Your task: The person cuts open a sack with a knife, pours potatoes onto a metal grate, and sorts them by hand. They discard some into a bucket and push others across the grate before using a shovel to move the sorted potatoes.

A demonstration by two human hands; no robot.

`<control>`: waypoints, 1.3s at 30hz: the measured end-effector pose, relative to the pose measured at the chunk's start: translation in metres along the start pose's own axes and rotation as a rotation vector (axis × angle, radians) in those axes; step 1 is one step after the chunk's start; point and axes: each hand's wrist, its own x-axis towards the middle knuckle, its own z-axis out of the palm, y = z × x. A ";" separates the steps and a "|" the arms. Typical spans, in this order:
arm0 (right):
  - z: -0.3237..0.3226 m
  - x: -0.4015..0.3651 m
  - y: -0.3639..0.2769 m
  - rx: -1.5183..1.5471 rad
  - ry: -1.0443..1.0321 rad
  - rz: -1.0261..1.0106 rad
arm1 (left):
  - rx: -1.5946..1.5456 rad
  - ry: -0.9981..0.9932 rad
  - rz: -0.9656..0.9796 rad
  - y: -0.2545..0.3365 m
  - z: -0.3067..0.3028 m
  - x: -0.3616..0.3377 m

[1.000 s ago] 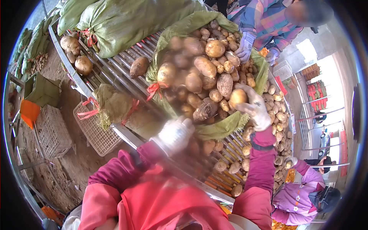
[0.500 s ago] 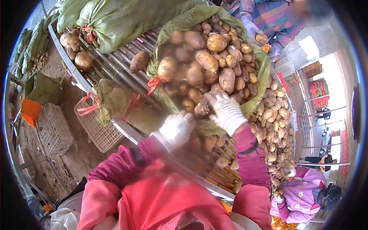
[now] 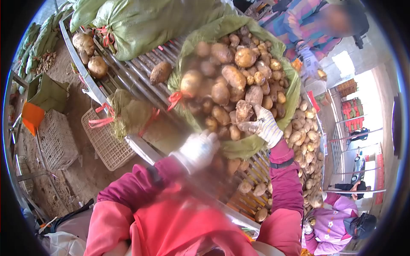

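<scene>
A green mesh sack (image 3: pixel 244 149) lies wide open, filled with potatoes (image 3: pixel 234 77) of mixed sizes. My right hand (image 3: pixel 267 126), in a striped white glove, is closed around a rough, soil-crusted potato (image 3: pixel 244 111) above the sack's near side. By the sack's near left edge is my left hand (image 3: pixel 197 150), also in a white glove. Its image is hazy, but the fingers look curled in; whatever may be between them cannot be made out. A red tie (image 3: pixel 175 100) hangs at the sack's left rim.
The sack rests on a metal roller rack (image 3: pixel 143 70). Full tied sacks (image 3: pixel 141 25) lie beyond it, and a loose potato (image 3: pixel 161 73) sits between. Many potatoes (image 3: pixel 307 145) are heaped to the right. Two co-workers in patterned clothes (image 3: pixel 294 25) handle potatoes. Plastic crates (image 3: pixel 60 138) stand at left.
My right hand has picked the soil-crusted potato up from the pile and turned it into view. My left hand stays near the sack's edge. The far co-worker's gloved hand has shifted right.
</scene>
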 end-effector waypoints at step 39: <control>0.031 0.073 -0.020 -0.703 -0.070 0.055 | -0.016 0.020 0.049 0.001 -0.007 0.002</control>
